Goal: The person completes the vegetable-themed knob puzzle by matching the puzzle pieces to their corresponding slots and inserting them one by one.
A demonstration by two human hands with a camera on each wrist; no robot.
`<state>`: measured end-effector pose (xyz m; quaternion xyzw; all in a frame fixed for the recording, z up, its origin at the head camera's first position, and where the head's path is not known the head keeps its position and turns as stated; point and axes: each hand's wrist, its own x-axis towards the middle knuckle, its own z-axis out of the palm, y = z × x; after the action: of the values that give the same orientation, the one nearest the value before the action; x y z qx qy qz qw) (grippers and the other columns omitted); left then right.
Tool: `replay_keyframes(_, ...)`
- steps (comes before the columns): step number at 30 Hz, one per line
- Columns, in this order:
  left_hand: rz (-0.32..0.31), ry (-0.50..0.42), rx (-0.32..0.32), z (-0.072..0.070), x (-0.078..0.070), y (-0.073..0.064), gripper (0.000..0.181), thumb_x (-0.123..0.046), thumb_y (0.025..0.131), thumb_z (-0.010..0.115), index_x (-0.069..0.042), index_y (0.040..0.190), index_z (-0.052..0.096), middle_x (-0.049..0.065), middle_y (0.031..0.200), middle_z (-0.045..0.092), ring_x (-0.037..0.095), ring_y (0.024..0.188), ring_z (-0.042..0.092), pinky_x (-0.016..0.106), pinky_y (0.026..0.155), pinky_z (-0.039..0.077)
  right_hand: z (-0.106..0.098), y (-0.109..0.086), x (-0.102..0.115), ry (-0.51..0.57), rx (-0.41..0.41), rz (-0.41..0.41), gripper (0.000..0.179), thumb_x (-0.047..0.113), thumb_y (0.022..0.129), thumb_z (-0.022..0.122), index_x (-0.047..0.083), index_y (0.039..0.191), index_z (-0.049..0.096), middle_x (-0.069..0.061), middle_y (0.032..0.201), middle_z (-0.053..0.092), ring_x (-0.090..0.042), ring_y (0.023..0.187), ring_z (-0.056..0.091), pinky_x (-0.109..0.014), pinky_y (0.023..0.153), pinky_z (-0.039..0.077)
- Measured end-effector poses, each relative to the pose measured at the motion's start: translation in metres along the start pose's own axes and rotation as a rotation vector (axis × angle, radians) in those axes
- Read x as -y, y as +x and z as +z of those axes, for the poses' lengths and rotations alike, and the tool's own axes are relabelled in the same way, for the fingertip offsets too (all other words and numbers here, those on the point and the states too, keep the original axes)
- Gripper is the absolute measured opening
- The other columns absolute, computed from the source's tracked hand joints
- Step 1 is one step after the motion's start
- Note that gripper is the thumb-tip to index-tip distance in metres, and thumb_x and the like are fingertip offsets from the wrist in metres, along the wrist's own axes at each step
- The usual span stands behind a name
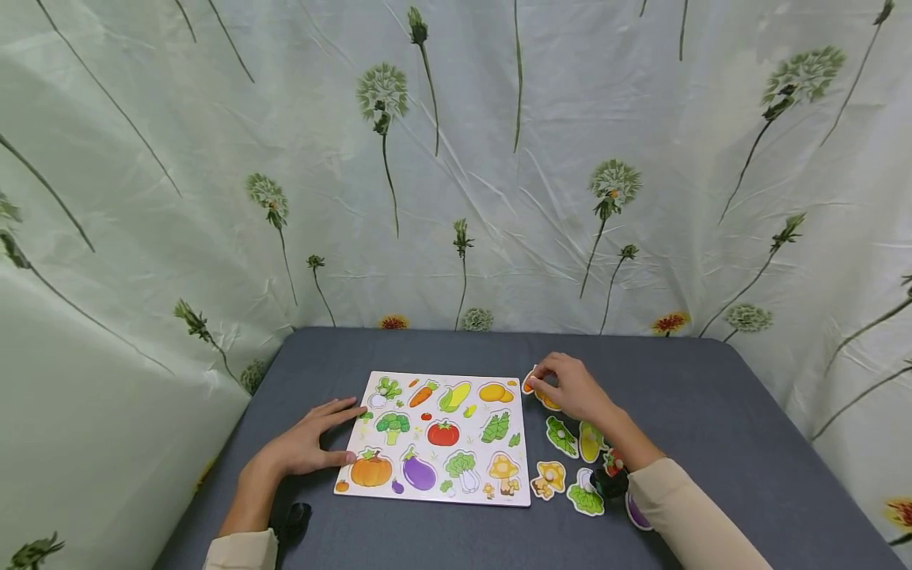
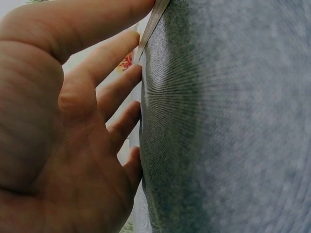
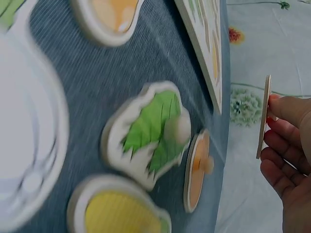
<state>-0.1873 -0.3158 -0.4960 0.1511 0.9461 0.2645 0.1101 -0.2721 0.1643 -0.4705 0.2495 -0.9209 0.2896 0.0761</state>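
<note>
Your right hand [image 1: 572, 388] is the one to watch: its fingers pinch a thin, flat piece [image 1: 528, 381] by the side away from the board. The piece sits just beyond the far right corner of the picture board [image 1: 472, 439], so from those fingers the board lies to your left and partly back toward you. The right wrist view shows the piece edge-on, against the curtain [image 3: 252, 43] and apart from the table [image 3: 155, 63], so you seem to have it lifted. In the head view its long axis slants, the far end leaning to your right, while the board lies flat with its long side running across in front of you. Any move over the board would turn on that difference, I judge: swing the piece left and lay it level. Some orange shows on its face, but you cannot tell which picture it carries.

Your left hand [image 1: 311, 440] is on the opposite side, fingers spread and touching the board's left edge, gripping nothing; the right is far nearer the piece. Just under your right hand lies an orange piece [image 1: 549, 401] on the table, and nearer you are a green piece [image 1: 562, 437] and a yellow piece [image 1: 590, 442]. Those sit close beside your right forearm, so they could be brushed if it drops.
</note>
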Motion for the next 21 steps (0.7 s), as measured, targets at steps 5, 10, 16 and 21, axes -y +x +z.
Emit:
replay_keyframes(5,-0.003,-0.009,0.006,0.000,0.000,0.000,0.084,-0.051,0.083,0.080,-0.019,0.154,0.050,0.016,0.166,0.035,0.056,0.151,0.021,0.082,0.109,0.023,0.010,0.009,0.010,0.016,0.009,0.011,0.005,0.024,0.096,0.075,0.020,0.094,0.076,0.002,0.097,0.066,-0.023,0.095,0.065,-0.044,0.086,0.055)
replay_keyframes(10,-0.001,-0.014,0.011,-0.001,0.000,0.001,0.083,-0.051,0.083,0.080,-0.020,0.154,0.050,0.016,0.166,0.035,0.055,0.151,0.022,0.082,0.110,0.023,0.018,0.019,0.021,0.057,0.024,0.021,0.005,0.025,0.096,0.075,0.020,0.095,0.076,0.002,0.099,0.066,-0.022,0.097,0.065,-0.044,0.089,0.056)
replay_keyframes(16,-0.008,-0.013,0.011,-0.001,0.000,0.001,0.083,-0.052,0.083,0.080,-0.021,0.154,0.050,0.015,0.166,0.035,0.056,0.152,0.021,0.081,0.111,0.022,0.029,0.029,0.032,0.091,0.044,0.034,0.006,0.025,0.096,0.075,0.020,0.095,0.077,0.002,0.099,0.066,-0.020,0.097,0.064,-0.043,0.088,0.055)
replay_keyframes(21,-0.019,-0.015,0.009,-0.001,0.000,0.000,0.083,-0.052,0.083,0.080,-0.021,0.154,0.050,0.016,0.166,0.035,0.057,0.152,0.020,0.082,0.111,0.020,0.040,0.037,0.043,0.124,0.052,0.055,0.007,0.026,0.095,0.075,0.019,0.095,0.078,0.003,0.098,0.066,-0.019,0.099,0.065,-0.041,0.091,0.057)
